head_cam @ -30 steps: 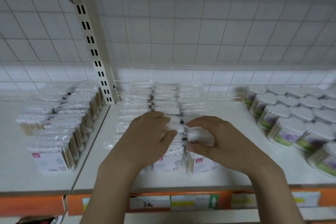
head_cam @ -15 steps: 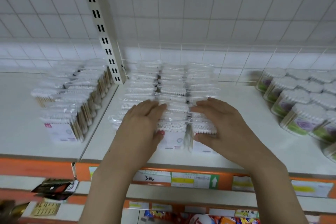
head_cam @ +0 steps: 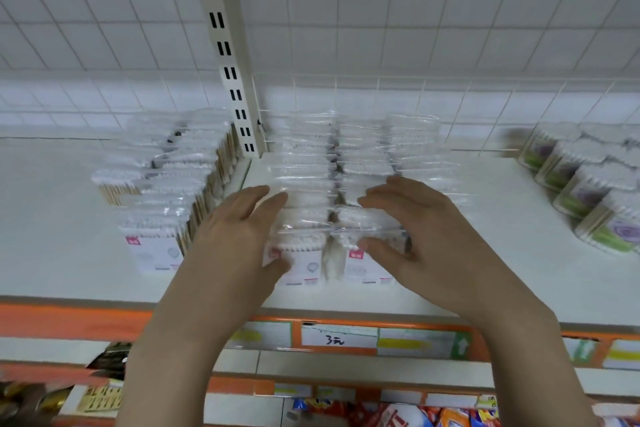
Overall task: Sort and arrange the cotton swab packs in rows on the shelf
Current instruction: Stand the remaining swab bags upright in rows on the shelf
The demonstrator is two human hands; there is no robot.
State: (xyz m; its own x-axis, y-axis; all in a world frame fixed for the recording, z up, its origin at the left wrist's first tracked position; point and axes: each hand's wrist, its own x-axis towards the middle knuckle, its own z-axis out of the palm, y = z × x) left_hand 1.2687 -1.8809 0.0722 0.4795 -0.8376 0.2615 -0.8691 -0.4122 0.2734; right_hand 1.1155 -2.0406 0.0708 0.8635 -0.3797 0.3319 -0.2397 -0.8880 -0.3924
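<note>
At frame centre, clear plastic cotton swab packs (head_cam: pixel 346 191) stand in rows on the white shelf (head_cam: pixel 502 253). The left hand (head_cam: pixel 239 239) rests straight-fingered against them; the right hand (head_cam: pixel 415 236) pinches the front pack (head_cam: pixel 367 232).

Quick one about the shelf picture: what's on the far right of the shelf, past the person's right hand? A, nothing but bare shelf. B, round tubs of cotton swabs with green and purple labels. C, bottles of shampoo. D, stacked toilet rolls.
B: right of the right hand, round cotton swab tubs with green and purple labels stand clustered on the shelf.
</note>
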